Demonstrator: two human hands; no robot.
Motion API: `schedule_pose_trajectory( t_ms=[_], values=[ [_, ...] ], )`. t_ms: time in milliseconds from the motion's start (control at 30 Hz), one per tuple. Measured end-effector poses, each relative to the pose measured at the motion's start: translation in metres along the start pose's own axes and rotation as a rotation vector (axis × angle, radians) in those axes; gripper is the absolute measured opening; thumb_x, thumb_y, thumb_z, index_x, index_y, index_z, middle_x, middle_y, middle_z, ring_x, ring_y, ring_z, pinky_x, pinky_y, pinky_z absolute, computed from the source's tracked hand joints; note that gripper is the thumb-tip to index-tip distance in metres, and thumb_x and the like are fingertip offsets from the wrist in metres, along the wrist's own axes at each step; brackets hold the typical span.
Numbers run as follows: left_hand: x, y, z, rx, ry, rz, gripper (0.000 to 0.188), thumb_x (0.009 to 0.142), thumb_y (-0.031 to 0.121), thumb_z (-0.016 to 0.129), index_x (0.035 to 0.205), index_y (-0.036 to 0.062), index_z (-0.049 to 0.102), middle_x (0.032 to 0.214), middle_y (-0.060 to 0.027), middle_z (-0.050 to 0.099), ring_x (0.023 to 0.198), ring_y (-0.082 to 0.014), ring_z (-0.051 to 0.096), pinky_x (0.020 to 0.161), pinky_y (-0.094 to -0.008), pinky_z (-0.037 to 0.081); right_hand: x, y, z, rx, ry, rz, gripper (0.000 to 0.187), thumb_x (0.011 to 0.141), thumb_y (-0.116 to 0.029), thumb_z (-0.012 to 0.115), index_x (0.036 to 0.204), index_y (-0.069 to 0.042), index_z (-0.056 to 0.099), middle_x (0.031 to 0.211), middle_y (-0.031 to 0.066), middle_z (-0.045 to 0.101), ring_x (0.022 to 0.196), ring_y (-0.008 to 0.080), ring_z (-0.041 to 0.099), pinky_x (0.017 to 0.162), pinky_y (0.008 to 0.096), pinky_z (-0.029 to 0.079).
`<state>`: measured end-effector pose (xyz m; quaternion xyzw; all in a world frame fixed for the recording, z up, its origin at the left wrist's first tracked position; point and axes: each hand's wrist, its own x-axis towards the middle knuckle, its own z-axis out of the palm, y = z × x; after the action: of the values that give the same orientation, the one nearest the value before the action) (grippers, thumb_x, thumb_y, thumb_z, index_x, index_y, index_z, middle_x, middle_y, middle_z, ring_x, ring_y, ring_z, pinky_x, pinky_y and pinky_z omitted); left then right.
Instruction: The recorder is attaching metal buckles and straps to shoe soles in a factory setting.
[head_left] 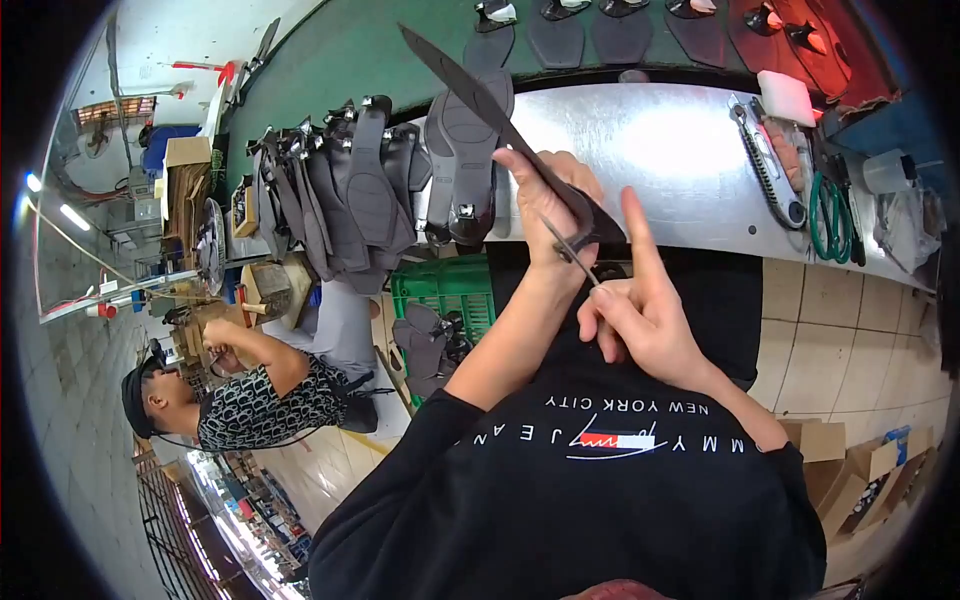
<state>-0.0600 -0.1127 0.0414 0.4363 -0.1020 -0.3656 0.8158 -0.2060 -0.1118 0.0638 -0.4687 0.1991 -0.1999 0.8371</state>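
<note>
Left of the pair of hands: left hand (545,232) grasping a dark shoe sole (485,100), thumb along its near-left side, fingers wrapped behind. Sole is up in the air, above the front edge of the bare metal surface (670,170), between it and the wearer's chest. Long axis runs diagonally: narrow tapered end points to the upper left, away from the body; the other end comes down to the lower right, toward the right hand (645,318). Sole is tilted, seen nearly edge-on (its broad faces hard to read from here). Right hand pinches a thin rod (584,269) between thumb and curled fingers, index finger stretched straight out past the sole; rod slants up and left across the sole's lower end, contact with it unclear. Just left of the held sole, a grey sole (465,150) lies with its long axis roughly away from the wearer; further left, a cluster of grey soles (375,200). Right part of the metal surface: utility knife (768,170), white block (785,97), green-handled scissors (830,215). Below, a green crate (440,270) with more soles; a co-worker (270,395) sits at far left.
</note>
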Motion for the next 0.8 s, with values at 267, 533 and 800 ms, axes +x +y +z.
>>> schedule_pose_trajectory(
  t_ms=[267, 533, 800],
  values=[
    [0.001, -0.012, -0.016, 0.031, -0.044, -0.188, 0.064, 0.082, 0.075, 0.046, 0.067, 0.0127, 0.040, 0.058, 0.0029, 0.037, 0.052, -0.0131, 0.037, 0.048, -0.0286, 0.031, 0.011, 0.020, -0.022, 0.049, -0.003, 0.103, 0.052, 0.099, -0.009, 0.045, 0.148, -0.013, 0.031, 0.065, 0.0010, 0.049, 0.048, 0.0047, 0.039, 0.045, 0.0173, 0.034],
    [-0.012, -0.011, -0.011, 0.001, 0.261, -0.525, 0.063, 0.086, 0.075, 0.041, 0.085, 0.0126, 0.050, 0.077, 0.0001, 0.052, 0.074, -0.0159, 0.052, 0.068, -0.0302, 0.042, 0.011, 0.016, -0.019, 0.065, 0.023, 0.147, 0.058, 0.096, -0.003, 0.046, 0.149, -0.016, 0.025, 0.067, -0.0014, 0.051, 0.055, 0.0039, 0.043, 0.050, 0.0187, 0.035],
    [-0.020, -0.015, -0.018, -0.080, 0.135, -0.323, 0.057, 0.091, 0.068, 0.040, 0.074, 0.0137, 0.043, 0.069, 0.0024, 0.044, 0.064, -0.0138, 0.045, 0.061, -0.0299, 0.039, 0.007, 0.030, -0.017, 0.241, 0.008, 0.203, 0.055, 0.098, -0.002, 0.044, 0.147, -0.015, 0.025, 0.062, -0.0040, 0.043, 0.053, 0.0032, 0.037, 0.049, 0.0177, 0.032]
  ],
)
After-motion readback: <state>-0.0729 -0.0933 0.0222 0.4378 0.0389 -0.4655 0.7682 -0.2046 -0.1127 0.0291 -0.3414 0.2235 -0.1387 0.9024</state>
